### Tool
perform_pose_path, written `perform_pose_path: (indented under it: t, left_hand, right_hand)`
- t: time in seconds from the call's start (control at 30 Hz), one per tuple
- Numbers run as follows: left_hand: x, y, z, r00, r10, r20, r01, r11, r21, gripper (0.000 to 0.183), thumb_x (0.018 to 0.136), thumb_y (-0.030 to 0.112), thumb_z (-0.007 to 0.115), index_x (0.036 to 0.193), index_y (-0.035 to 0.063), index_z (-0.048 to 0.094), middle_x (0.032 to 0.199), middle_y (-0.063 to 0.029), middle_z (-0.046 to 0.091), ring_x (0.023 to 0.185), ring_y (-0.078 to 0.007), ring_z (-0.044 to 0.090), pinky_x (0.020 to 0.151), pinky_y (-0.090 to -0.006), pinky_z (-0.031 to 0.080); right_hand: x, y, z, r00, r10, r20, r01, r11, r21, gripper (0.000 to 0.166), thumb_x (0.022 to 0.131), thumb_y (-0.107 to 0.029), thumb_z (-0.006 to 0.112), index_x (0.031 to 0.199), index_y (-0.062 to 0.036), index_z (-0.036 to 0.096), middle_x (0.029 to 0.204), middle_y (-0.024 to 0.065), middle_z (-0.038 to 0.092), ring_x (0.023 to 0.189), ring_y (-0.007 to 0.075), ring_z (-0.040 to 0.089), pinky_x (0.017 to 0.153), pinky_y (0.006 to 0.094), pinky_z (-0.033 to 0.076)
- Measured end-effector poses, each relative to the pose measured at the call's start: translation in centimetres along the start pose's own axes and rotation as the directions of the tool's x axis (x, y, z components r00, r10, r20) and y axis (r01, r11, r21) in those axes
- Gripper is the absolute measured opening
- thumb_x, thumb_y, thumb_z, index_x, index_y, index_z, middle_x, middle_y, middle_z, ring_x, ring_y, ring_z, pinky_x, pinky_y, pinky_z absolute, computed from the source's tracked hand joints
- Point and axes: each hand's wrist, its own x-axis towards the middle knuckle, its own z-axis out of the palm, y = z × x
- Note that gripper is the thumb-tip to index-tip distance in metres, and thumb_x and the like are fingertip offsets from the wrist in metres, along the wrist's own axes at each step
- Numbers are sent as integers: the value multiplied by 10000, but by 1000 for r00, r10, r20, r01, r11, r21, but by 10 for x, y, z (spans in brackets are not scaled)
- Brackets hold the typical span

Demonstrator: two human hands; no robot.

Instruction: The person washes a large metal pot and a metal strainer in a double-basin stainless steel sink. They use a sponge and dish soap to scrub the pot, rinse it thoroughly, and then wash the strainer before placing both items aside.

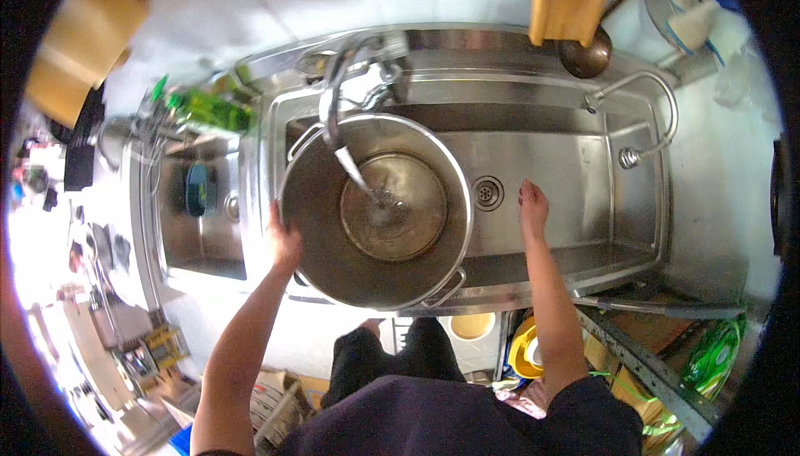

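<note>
A large stainless-steel stockpot stands in the left part of a wide steel sink. Water runs into it from the spout of a steel faucet, and a shallow layer of water covers the pot's bottom. At the pot's left rim, my left hand grips its side, fingers along the outside. My right hand hovers over the sink, right of the drain strainer. Its fingers are drawn together, with nothing visible in them.
A second curved spout rises at the sink's right end. Left of the pot is a smaller basin with a blue sponge-like item. Green bottles stand behind it. A yellow bowl sits below the counter.
</note>
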Motion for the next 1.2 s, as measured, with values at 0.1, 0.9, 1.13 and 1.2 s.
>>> perform_pose_path:
  t: [0.1,0.9,1.13,1.2]
  left_hand:
    - [-14,13,3,1000,-21,10,23,924,-383,433,818,-26,525,1248,11,495,1105,-151,628,977,-236,607,869,-353,470]
    - [-106,101,61,990,-137,28,134,876,-462,365,650,-23,548,986,-15,405,966,-202,431,929,-381,442,867,-446,371]
    - [-126,68,69,947,-237,217,321,640,-698,373,601,5,625,937,-6,464,848,-127,574,805,-230,559,755,-337,460]
    - [-125,44,59,916,-221,335,379,753,-539,323,654,77,693,892,7,486,759,-78,576,658,-174,564,616,-318,477]
  right_hand:
    - [-81,-65,-2,967,-9,255,-5,999,54,448,887,-423,583,981,13,628,901,125,662,884,264,624,805,368,466]
    - [1,-67,-51,902,-250,352,376,854,-358,116,765,-88,670,827,4,637,654,68,601,598,153,521,581,341,430]
    - [1,-83,-19,879,-259,400,422,812,-403,281,803,-295,683,757,-26,615,570,73,562,528,175,517,540,365,423]
    - [-1,-88,-15,887,-192,419,382,815,-435,330,808,-346,678,732,-30,616,554,74,559,512,187,522,536,364,430]
